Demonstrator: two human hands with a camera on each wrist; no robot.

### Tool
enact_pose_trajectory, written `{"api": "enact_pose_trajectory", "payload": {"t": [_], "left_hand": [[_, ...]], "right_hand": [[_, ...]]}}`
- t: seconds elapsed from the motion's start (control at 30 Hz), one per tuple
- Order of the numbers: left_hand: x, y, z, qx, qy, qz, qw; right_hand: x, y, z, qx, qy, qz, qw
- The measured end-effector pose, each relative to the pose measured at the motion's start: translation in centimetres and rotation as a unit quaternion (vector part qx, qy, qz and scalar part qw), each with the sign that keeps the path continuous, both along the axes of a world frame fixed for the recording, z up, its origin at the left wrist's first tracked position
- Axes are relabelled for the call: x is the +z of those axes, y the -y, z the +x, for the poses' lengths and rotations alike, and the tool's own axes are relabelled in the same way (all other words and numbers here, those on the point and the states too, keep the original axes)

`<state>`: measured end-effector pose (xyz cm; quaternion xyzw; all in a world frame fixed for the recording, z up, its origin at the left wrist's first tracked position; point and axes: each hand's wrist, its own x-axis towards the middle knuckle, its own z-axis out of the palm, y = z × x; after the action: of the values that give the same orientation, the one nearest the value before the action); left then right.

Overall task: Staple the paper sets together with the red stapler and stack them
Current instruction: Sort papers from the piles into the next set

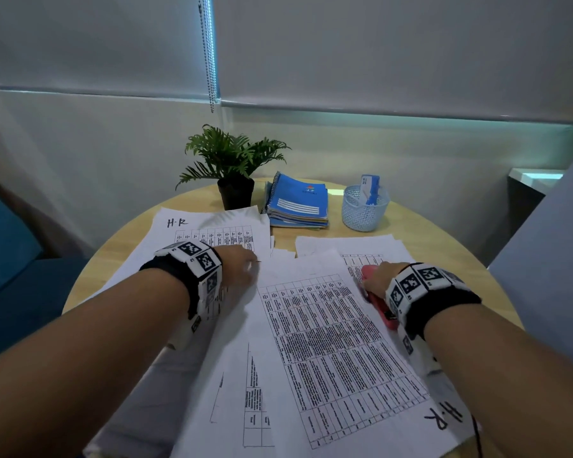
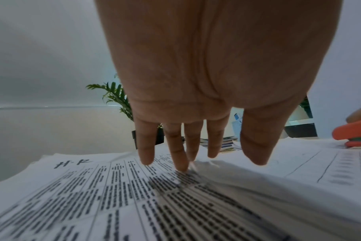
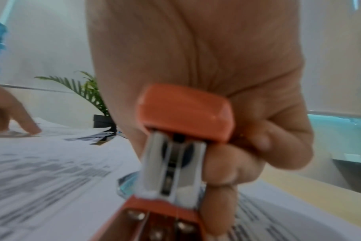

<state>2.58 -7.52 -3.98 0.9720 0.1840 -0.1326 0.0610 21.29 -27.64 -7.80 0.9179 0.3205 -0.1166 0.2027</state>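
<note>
in the head view, a round wooden bench [image 1: 420,223] carries many printed paper sets [image 1: 328,342], which overlap each other and run out of the lower edge. the left hand [image 1: 237,266] lies on the sheets at the left side, just under a page marked "h-r"; its fingers are mostly hidden behind the hand and the wrist band. the right hand [image 1: 379,279] rests on the right part of the papers and covers the red stapler [image 1: 382,309], so only the front tip and the back end of it can be seen. at the far side stand a small plant [image 1: 234,160], a pile of blue notebooks [image 1: 298,203] and a white basket [image 1: 364,209].

in the left wrist view, the left hand [image 2: 196,81] has straight, spread fingers [image 2: 176,154]; their tips touch the printed page and hold nothing. the stapler [image 2: 352,132] is cut off at the right edge.

in the right wrist view, the picture is blurred. the right hand [image 3: 227,97] has its fingers [image 3: 227,164] curled around the stapler [image 3: 183,114], gripping it just above the papers. the front of the stapler is hidden by the hand, so i cannot tell whether paper is in its mouth.
</note>
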Motion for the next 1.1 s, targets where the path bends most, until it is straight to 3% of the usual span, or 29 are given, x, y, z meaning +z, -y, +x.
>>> {"api": "enact_pose_trajectory", "payload": {"t": [0.13, 0.27, 0.33, 0.5, 0.57, 0.67, 0.83, 1.1], "left_hand": [[-1.0, -0.6, 0.6, 0.059, -0.002, 0.016, 0.998], [-1.1, -0.2, 1.2, 0.072, -0.004, 0.059, 0.996], [-1.0, -0.1, 1.4, 0.076, -0.019, 0.068, 0.995], [-0.2, 0.1, 1.6, 0.084, 0.005, 0.012, 0.996], [0.4, 0.2, 1.3, 0.085, 0.040, -0.024, 0.995], [1.2, 0.2, 0.5, 0.091, 0.108, -0.075, 0.987], [1.9, 0.4, -1.3, 0.045, 0.157, -0.072, 0.984], [1.9, 0.8, -2.9, 0.051, 0.196, -0.112, 0.973]], "right_hand": [[0.8, 1.0, -0.5, -0.025, -0.027, 0.024, 0.999], [2.2, 0.2, -1.4, -0.132, -0.001, 0.190, 0.973], [2.7, -0.9, -1.8, -0.112, 0.009, 0.261, 0.959], [3.7, -4.2, -5.0, -0.029, -0.174, 0.310, 0.934], [3.7, -5.5, -6.3, -0.032, -0.230, 0.307, 0.923], [3.2, -6.6, -7.6, -0.103, -0.308, 0.361, 0.874], [3.4, -6.8, -9.5, -0.217, -0.425, 0.498, 0.724], [2.7, -7.8, -10.8, -0.253, -0.420, 0.521, 0.698]]}}
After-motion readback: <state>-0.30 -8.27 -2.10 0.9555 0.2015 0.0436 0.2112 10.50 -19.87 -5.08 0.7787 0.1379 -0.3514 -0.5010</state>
